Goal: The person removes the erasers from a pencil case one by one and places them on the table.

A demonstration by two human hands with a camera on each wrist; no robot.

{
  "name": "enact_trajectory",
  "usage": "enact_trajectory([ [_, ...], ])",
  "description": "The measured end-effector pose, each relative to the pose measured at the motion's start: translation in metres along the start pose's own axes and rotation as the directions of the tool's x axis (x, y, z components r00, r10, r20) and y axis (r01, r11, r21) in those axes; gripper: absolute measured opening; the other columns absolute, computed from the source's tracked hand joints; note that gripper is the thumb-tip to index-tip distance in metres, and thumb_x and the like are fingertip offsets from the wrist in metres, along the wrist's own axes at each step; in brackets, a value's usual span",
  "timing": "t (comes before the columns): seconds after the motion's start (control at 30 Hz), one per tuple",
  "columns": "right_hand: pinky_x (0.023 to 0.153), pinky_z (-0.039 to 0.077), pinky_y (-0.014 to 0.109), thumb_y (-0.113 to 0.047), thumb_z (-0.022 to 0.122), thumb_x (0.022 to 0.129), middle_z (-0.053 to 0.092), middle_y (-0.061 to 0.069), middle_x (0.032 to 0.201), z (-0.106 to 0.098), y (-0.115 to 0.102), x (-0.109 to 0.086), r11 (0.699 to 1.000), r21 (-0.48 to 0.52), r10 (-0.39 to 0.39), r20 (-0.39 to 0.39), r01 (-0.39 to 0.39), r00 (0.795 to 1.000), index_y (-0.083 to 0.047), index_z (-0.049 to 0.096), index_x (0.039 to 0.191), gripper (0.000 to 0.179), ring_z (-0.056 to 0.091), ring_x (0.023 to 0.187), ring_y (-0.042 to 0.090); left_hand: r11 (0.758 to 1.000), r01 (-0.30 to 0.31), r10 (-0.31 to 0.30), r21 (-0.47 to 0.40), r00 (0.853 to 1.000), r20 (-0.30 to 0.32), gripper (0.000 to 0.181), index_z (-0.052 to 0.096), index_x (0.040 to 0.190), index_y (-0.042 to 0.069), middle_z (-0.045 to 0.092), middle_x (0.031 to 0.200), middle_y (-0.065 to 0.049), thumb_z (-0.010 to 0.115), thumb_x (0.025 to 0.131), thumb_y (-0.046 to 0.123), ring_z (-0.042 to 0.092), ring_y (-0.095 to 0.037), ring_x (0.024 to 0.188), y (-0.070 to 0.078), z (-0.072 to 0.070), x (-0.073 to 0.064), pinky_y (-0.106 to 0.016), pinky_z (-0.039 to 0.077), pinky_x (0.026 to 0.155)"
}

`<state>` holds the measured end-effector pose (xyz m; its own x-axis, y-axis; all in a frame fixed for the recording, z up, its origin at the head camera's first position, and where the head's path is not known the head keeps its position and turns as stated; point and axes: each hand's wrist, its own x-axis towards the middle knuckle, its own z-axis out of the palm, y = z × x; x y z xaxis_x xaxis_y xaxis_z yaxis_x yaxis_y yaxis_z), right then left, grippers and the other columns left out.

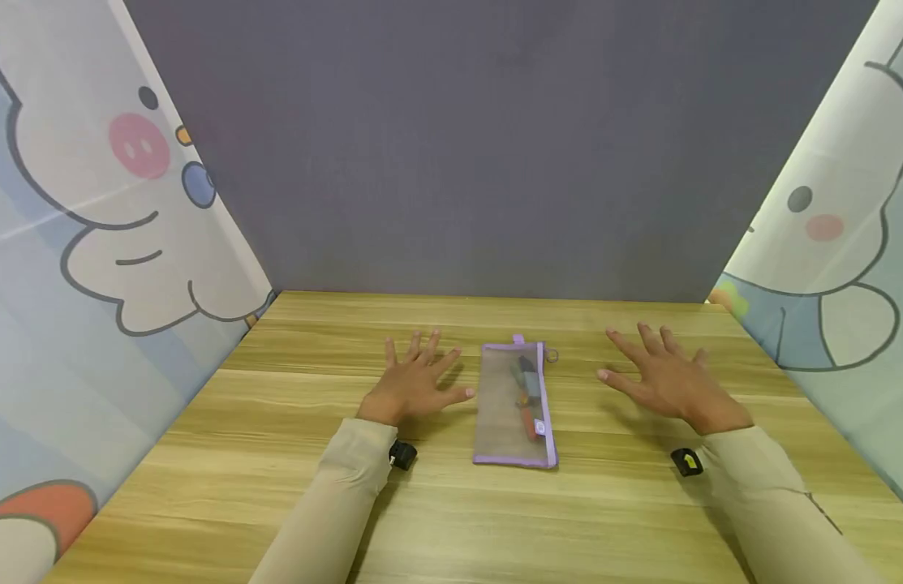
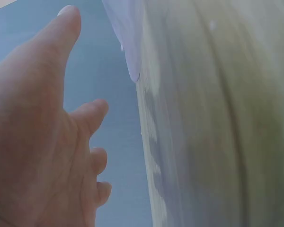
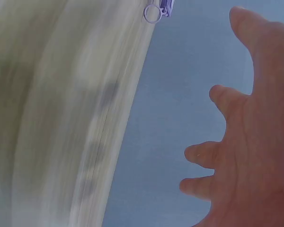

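A see-through mesh zip pouch point(image 1: 498, 405) with purple edging lies flat on the wooden table, a ring on its zip pull point(image 3: 153, 13). Inside it, blurred by the mesh, is a slim item point(image 1: 530, 422) with a reddish lower part and a dark grey upper part; its kind is unclear. Left of the pouch, my left hand point(image 1: 413, 388) hovers palm down with fingers spread, the thumb tip close to the pouch's edge. My right hand point(image 1: 670, 380) is held above the table farther off to the right, fingers spread too. Neither hand holds anything.
The wood-grain table point(image 1: 261, 470) ends at a dark grey panel point(image 1: 488, 154) at the back. Cloth walls printed with cartoon animals stand at the left point(image 1: 71, 341) and right point(image 1: 845, 324). A small black wrist device point(image 1: 402, 455) sits at the left cuff, another point(image 1: 687, 462) at the right.
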<state>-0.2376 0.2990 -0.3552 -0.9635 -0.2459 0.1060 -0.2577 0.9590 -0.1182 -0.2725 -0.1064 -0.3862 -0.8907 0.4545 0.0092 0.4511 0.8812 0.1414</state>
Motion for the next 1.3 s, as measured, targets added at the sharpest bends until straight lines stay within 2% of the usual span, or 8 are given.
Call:
enact_trajectory([
  [0.2, 0.090, 0.008, 0.091, -0.071, 0.042, 0.096, 0.019, 0.033, 0.159, 0.002, -0.006, -0.001, 1.000, -0.009, -0.021, -0.013, 0.021, 1.000, -0.026, 0.026, 0.161, 0.081, 0.014, 0.140, 0.063, 1.000, -0.028, 0.028, -0.013, 0.999, -0.017, 0.088, 0.027, 0.160, 0.030, 0.004, 0.167, -0.011, 0.033, 0.090, 0.082, 0.000, -0.040, 0.151, 0.008, -0.001, 0.000, -0.073, -0.014, 0.108],
  [0.43, 0.092, 0.008, 0.090, -0.072, 0.042, 0.096, 0.018, 0.031, 0.160, 0.006, -0.010, -0.001, 0.999, -0.012, -0.038, -0.015, 0.037, 0.999, -0.027, 0.025, 0.161, 0.081, 0.014, 0.141, 0.061, 1.000, -0.020, 0.020, 0.018, 1.000, -0.004, 0.091, 0.025, 0.160, 0.032, -0.001, 0.167, -0.009, 0.027, 0.087, 0.086, -0.001, -0.040, 0.151, 0.014, 0.002, 0.000, -0.074, -0.014, 0.107],
  [0.6, 0.093, 0.008, 0.089, -0.072, 0.043, 0.095, 0.019, 0.032, 0.159, 0.009, -0.013, 0.000, 0.999, -0.010, -0.047, -0.011, 0.047, 0.999, -0.025, 0.028, 0.161, 0.081, 0.015, 0.141, 0.061, 0.999, -0.025, 0.025, 0.024, 1.000, 0.004, 0.090, 0.024, 0.161, 0.033, -0.003, 0.167, -0.007, 0.029, 0.088, 0.086, -0.003, -0.040, 0.151, 0.018, 0.002, 0.000, -0.075, -0.014, 0.106],
  [0.9, 0.096, 0.012, 0.087, -0.072, 0.043, 0.095, 0.024, 0.031, 0.158, 0.012, -0.018, 0.000, 0.998, -0.016, -0.060, -0.025, 0.060, 0.998, -0.025, 0.030, 0.160, 0.081, 0.019, 0.141, 0.058, 0.999, -0.043, 0.043, 0.031, 0.999, -0.008, 0.092, 0.026, 0.161, 0.030, 0.004, 0.167, -0.011, 0.029, 0.088, 0.086, 0.003, -0.040, 0.151, 0.020, 0.003, 0.002, -0.077, -0.005, 0.108],
  [1.1, 0.098, 0.016, 0.084, -0.071, 0.043, 0.096, 0.030, 0.031, 0.155, 0.014, -0.020, 0.000, 0.997, -0.015, -0.072, -0.034, 0.071, 0.997, -0.022, 0.033, 0.159, 0.080, 0.027, 0.139, 0.056, 0.996, -0.084, 0.084, 0.017, 0.996, -0.025, 0.088, 0.035, 0.158, 0.026, 0.020, 0.165, -0.014, 0.036, 0.090, 0.082, 0.015, -0.042, 0.149, 0.022, 0.001, 0.002, -0.076, 0.004, 0.110],
  [1.3, 0.098, 0.021, 0.082, -0.067, 0.045, 0.097, 0.038, 0.032, 0.151, 0.016, -0.021, 0.000, 0.996, -0.001, -0.093, -0.045, 0.093, 0.995, -0.020, 0.037, 0.157, 0.076, 0.034, 0.136, 0.055, 0.995, -0.095, 0.096, -0.021, 0.995, 0.008, 0.086, 0.041, 0.155, 0.025, 0.031, 0.162, -0.010, 0.035, 0.090, 0.081, 0.024, -0.037, 0.148, 0.023, 0.002, 0.004, -0.069, 0.010, 0.114],
])
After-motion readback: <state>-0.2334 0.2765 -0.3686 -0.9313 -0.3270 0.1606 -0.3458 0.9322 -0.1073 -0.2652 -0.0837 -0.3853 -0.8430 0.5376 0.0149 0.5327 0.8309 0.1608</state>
